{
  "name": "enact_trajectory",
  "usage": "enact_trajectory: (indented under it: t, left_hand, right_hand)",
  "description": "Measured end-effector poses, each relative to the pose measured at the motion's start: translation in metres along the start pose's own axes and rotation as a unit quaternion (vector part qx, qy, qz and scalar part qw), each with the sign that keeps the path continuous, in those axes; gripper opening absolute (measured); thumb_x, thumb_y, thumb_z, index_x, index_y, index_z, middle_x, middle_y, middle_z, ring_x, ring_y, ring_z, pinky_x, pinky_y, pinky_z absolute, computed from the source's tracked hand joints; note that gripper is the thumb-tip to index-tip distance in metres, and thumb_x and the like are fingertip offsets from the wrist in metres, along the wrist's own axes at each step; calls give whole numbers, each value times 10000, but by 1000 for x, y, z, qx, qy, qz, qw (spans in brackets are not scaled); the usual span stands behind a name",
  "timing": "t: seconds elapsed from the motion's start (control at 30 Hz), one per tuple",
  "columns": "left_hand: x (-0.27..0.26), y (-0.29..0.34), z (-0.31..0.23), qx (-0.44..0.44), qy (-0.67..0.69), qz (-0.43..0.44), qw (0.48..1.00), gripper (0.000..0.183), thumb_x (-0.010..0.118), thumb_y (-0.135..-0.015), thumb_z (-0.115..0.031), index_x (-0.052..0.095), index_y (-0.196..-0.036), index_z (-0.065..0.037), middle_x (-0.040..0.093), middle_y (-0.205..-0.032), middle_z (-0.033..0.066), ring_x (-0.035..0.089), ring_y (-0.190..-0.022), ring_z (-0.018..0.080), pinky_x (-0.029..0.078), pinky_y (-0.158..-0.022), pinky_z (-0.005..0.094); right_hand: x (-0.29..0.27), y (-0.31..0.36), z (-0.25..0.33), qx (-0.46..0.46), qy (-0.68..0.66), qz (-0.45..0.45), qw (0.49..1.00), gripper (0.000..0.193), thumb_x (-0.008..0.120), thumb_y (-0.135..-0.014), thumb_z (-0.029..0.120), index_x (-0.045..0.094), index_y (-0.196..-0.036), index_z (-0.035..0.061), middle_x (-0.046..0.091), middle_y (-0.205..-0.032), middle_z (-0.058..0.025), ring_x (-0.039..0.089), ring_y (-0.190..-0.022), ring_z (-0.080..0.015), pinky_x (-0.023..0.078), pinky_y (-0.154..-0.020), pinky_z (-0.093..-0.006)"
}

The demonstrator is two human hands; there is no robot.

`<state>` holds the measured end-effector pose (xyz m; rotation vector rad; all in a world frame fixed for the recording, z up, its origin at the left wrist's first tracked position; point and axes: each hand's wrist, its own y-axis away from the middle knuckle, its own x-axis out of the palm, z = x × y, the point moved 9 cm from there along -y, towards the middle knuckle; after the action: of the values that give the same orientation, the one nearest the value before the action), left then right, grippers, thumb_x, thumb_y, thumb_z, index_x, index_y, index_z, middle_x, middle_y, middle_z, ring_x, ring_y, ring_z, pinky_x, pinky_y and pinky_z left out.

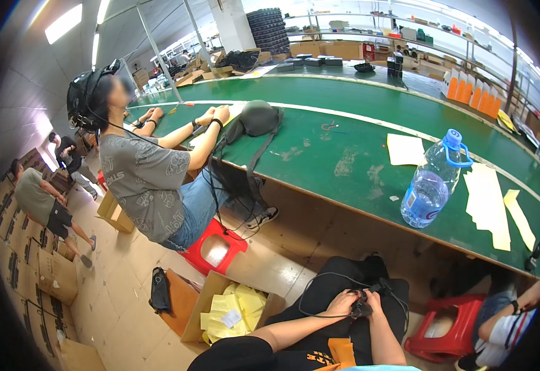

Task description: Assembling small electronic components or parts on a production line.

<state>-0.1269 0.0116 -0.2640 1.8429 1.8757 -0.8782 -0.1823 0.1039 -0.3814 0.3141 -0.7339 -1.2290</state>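
Note:
My left hand (342, 303) and my right hand (374, 302) are together over my lap, fingers closed round a small black object with a cable (361, 307). Its exact kind is too small to make out. A thin black cable loops from it across my dark trousers (319, 290) on both sides. Left of my legs stands an open cardboard box (277, 307) with crumpled yellow sheets (239, 309) inside.
A green workbench (319, 148) runs across in front, bearing a large water bottle (429, 185), yellow paper sheets (486, 201) and a dark bag (259, 119). A seated co-worker (146, 179) is at left. Red stools (443, 328) stand nearby; another person sits at right.

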Motion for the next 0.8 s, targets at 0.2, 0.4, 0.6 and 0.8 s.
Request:
enact_trajectory:
  t: [0.2, 0.4, 0.6, 0.8]
  left_hand:
    - [-5, -1, -8, 9, 3, -2, 1000, 237, 524, -706, 1, 584, -932, 44, 596, -951, 223, 527, -946, 393, 408, -844, 434]
    - [6, 0, 2, 2, 2, 8, 1000, 258, 580, -714, -94, 589, -941, 27, 596, -961, 215, 528, -941, 391, 410, -843, 433]
    - [6, 0, 4, -9, -7, 9, 1000, 286, 593, -712, -105, 586, -967, 23, 589, -981, 207, 521, -962, 384, 413, -844, 425]
    - [4, 1, 8, -34, 12, -1, 999, 292, 573, -705, -40, 582, -989, 27, 578, -1012, 203, 510, -982, 373, 411, -856, 420]
  right_hand:
    - [-13, -13, -8, -23, 38, -4, 999, 125, 539, -802, 88, 627, -744, 20, 602, -683, -45, 553, -548, -145, 421, -491, -275]
    - [-20, -28, -18, -47, 51, 0, 998, 84, 553, -814, 94, 557, -769, 24, 567, -642, -40, 557, -527, -143, 457, -481, -265]
    - [-14, -17, -10, -5, -1, -8, 1000, 74, 560, -826, 100, 569, -787, 38, 573, -656, -36, 568, -562, -147, 464, -512, -269]
    - [2, 1, 2, 6, 12, 0, 1000, 80, 552, -848, 107, 577, -828, 35, 582, -723, -53, 576, -619, -160, 470, -535, -288]
